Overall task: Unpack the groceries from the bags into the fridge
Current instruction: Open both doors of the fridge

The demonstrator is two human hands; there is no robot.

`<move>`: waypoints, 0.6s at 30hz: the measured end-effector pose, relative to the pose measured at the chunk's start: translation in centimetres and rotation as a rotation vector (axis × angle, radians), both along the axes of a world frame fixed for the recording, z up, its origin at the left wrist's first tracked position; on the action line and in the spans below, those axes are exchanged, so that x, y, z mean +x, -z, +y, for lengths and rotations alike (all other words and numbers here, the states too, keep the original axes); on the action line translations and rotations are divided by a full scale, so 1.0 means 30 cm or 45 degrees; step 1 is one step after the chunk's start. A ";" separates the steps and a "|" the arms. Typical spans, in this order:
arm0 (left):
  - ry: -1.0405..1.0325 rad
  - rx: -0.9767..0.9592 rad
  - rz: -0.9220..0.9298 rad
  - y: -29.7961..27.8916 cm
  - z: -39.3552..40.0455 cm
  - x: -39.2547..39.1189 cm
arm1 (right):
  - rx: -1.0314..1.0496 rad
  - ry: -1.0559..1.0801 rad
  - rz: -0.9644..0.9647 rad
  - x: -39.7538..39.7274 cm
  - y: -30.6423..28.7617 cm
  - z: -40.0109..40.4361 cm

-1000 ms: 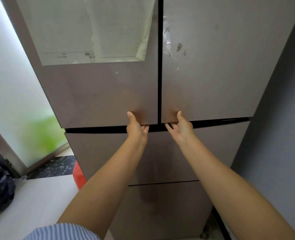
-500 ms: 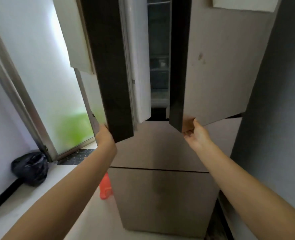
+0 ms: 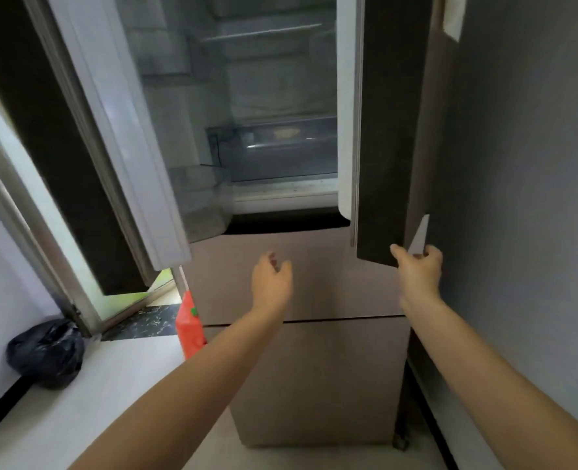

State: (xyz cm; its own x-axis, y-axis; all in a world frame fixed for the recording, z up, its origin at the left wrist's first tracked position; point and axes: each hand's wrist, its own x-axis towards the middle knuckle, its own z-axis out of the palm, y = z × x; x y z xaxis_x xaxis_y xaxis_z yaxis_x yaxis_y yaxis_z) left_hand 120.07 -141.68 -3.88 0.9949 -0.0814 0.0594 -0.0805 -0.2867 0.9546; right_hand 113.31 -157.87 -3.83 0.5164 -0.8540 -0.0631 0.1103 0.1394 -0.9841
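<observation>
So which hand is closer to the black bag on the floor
Left. The left hand hangs free before the lower drawers, rightward and above the black bag. The right hand grips the right door edge, farther away.

The tall brown-fronted fridge [image 3: 314,361] shows a white interior at upper centre. A glossy black plastic bag [image 3: 45,354] sits lower left, beside black white-flecked stone flooring [image 3: 138,325]; an orange-red bag [image 3: 189,329] shows green specks.
</observation>
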 end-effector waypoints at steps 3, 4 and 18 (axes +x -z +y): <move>0.249 0.192 -0.244 -0.060 -0.105 -0.015 | -0.892 0.274 0.064 -0.057 -0.029 -0.041; 0.312 0.252 -0.323 -0.076 -0.137 -0.011 | -1.278 0.349 0.056 -0.061 -0.033 -0.060; 0.257 1.005 -0.900 -0.143 -0.305 0.091 | -2.534 0.697 0.820 -0.094 -0.055 -0.258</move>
